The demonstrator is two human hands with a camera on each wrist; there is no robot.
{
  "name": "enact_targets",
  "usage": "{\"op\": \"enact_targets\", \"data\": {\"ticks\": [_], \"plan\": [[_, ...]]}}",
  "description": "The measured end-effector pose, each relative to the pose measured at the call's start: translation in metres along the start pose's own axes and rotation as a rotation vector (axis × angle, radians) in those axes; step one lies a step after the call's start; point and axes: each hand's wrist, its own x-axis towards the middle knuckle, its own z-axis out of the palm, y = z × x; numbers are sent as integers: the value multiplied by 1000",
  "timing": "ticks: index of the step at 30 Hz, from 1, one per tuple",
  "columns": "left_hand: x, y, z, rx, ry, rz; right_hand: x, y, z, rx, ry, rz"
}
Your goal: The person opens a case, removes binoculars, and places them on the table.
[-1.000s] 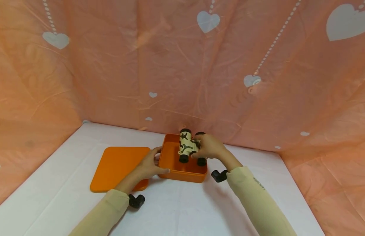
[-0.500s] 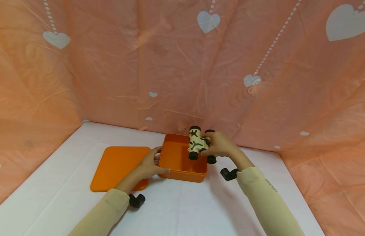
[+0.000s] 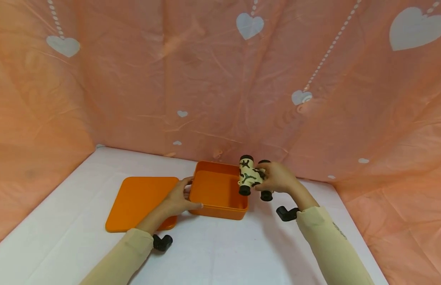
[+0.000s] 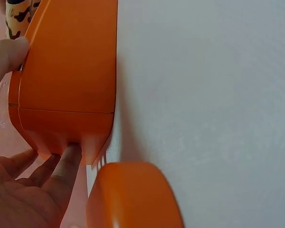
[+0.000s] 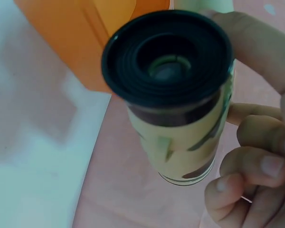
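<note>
My right hand [image 3: 280,177] holds a pair of camouflage-pattern binoculars [image 3: 247,174], thumb and fingers around the middle between the barrels. The binoculars hang over the right rim of an open orange box [image 3: 216,213]. One black eyepiece [image 5: 167,61] fills much of the right wrist view, with curled fingers to its right. At the box's left side, my left hand [image 3: 174,201] grips it, thumb at the front and fingers along the left wall. In the left wrist view those fingertips [image 4: 69,159] press the box wall [image 4: 66,71].
Left of the box lies a flat orange lid [image 3: 138,202], partly under my left wrist in the head view. A white cloth [image 3: 220,253] covers the table. Pink curtain walls [image 3: 213,99] with heart prints stand behind and at both sides.
My right hand has carried the binoculars to the right, from over the box's inside to its right rim. The left hand stays on the box, and the lid has not moved.
</note>
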Motion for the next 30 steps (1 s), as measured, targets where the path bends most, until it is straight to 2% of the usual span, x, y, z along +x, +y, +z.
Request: {"op": "enact_targets", "data": {"ticks": [7,16,25,30], "plan": [[-1,1,0,-9,3,-6,-6,13,2,36,-18,7],[-2,2,0,-10,6,10,-12,30,3,-10,-5,3],[-1,1,-1,-13,0,6,-20,41,7,22,-41,64],[-1,0,-1,4,3,4,-23,49,14,25,-34,55]]}}
